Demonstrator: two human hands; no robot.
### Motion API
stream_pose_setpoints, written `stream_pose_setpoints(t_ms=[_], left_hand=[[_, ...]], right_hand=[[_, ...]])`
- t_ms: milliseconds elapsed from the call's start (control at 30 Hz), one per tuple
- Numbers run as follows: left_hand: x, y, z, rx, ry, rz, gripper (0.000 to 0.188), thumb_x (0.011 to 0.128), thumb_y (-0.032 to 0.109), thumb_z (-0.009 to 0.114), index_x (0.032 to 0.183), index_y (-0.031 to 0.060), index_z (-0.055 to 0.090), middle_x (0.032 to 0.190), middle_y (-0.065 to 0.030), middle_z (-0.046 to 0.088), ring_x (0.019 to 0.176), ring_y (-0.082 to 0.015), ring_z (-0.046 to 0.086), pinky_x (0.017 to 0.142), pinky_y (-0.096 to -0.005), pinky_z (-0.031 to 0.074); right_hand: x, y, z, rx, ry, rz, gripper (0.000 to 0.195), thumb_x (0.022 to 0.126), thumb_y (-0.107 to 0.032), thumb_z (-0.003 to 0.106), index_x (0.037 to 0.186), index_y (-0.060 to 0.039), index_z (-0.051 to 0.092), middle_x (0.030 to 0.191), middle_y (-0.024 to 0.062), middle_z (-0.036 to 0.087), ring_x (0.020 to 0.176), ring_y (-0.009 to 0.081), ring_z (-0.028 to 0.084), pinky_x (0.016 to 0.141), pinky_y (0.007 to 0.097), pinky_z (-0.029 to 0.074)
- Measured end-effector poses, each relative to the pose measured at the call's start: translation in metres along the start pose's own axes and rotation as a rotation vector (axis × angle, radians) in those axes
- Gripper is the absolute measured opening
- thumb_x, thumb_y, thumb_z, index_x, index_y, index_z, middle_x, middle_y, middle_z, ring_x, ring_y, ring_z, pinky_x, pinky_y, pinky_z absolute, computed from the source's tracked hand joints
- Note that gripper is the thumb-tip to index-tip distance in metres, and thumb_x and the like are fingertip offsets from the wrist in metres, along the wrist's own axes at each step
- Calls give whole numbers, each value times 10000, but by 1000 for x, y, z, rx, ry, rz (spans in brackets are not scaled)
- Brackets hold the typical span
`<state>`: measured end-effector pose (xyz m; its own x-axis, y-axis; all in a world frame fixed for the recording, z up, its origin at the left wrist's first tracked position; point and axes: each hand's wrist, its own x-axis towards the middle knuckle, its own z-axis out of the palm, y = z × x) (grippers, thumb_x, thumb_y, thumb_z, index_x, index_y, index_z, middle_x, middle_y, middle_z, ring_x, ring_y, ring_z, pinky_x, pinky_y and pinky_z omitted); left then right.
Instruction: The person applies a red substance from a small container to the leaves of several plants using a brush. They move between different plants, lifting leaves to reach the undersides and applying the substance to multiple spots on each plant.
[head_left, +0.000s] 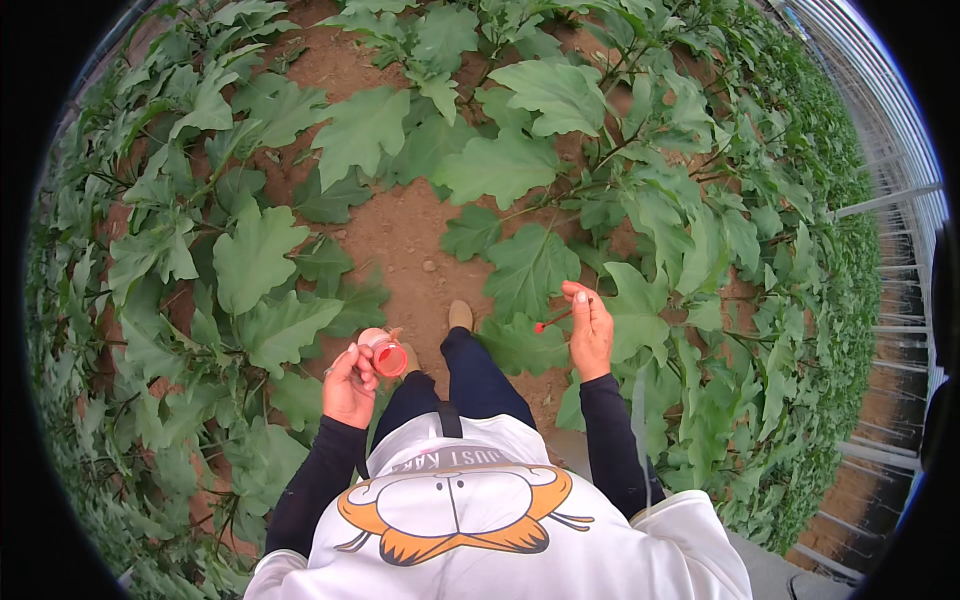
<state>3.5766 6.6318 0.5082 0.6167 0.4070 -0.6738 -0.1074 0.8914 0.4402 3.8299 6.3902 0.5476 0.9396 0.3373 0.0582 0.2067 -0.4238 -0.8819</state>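
My left hand (351, 381) holds a small clear jar (389, 359) with red liquid inside, its open mouth tilted up towards me. Between the thumb and fingers of my right hand (591, 330) is a thin brush or stick (556, 320) whose tip is red and points left, towards the jar but well apart from it. Broad lobed leaves of an eggplant plant (532, 270) lie just beyond and beside my right hand. Another leafy eggplant plant (289, 330) stands to the left of the jar.
Rows of eggplant plants stand on both sides, with a strip of brown soil (405, 240) between them. My shoes (460, 315) are on this soil. Leaves reach over the strip ahead. Metal greenhouse framing (889, 201) curves along the far right.
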Motion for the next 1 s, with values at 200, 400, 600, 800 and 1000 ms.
stream_pose_setpoints(t_ms=[200,400,600,800,1000], left_hand=[[42,15,54,-15,5,33,215,910,194,535,768,34,556,806,-16,551,583,-79,449,507,-220,363],[90,39,109,-49,6,57,223,911,180,527,750,29,557,822,-34,555,586,-89,450,515,-229,366],[123,78,135,-115,24,132,253,909,177,528,708,25,548,866,-43,559,582,-95,461,505,-233,371],[165,131,128,-148,101,167,254,908,189,534,712,28,552,860,-39,563,579,-96,461,499,-234,371],[233,203,129,-103,133,107,210,907,184,534,771,25,559,797,-24,560,577,-91,458,503,-227,363]], right_hand=[[79,-24,13,-218,-29,-152,295,946,-258,463,917,-28,646,805,88,497,734,218,532,678,320,430],[153,-29,39,-201,-142,-145,295,942,-269,455,878,-48,640,728,89,500,660,237,536,619,344,429],[221,-34,87,-33,-162,-79,344,953,-287,447,868,-10,632,674,48,544,636,139,522,606,278,417],[311,-51,139,36,-99,14,349,947,-300,471,842,-5,625,672,57,556,607,131,526,576,280,417],[395,-70,186,123,33,97,290,925,-260,538,954,13,632,789,73,645,755,140,622,712,267,484]])
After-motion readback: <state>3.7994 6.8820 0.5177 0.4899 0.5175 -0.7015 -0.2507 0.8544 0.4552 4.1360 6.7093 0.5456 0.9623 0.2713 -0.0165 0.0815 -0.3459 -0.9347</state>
